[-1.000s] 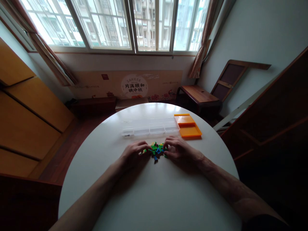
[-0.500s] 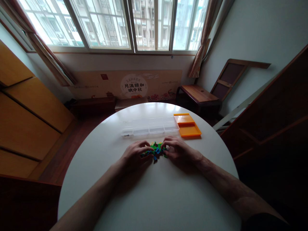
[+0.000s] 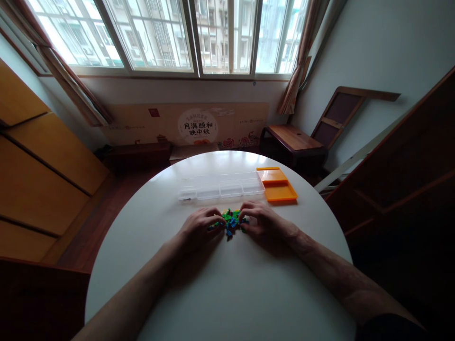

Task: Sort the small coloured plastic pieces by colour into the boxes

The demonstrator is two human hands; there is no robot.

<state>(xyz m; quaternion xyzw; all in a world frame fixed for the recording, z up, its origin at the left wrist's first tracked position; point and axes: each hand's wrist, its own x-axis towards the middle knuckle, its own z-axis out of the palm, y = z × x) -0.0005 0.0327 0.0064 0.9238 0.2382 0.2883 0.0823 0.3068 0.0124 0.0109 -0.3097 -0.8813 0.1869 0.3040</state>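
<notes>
A small heap of toy building bricks (image 3: 232,220), mostly green and blue with some yellow and dark ones, lies on the white round table (image 3: 227,289). From the left, my left hand (image 3: 202,224) curves against the heap, its fingers bent and apart. Facing it, my right hand (image 3: 261,220) cups the other side, thumb and index finger touching bricks at the edge. Both hands rest low, close to the tabletop. Some bricks are partly hidden by the fingers, and whether a single brick is pinched is too small to make out.
Beyond the hands lies a clear plastic compartment box (image 3: 231,189). Touching its right end is an orange tray (image 3: 280,192) with two sections. A wooden stool (image 3: 295,137) stands past the table's far right edge, and a yellow cabinet (image 3: 42,166) is at left.
My left fingers have shifted slightly at the heap's left side, and a few bricks near the fingertips have moved a little. The box and tray stay where they were.
</notes>
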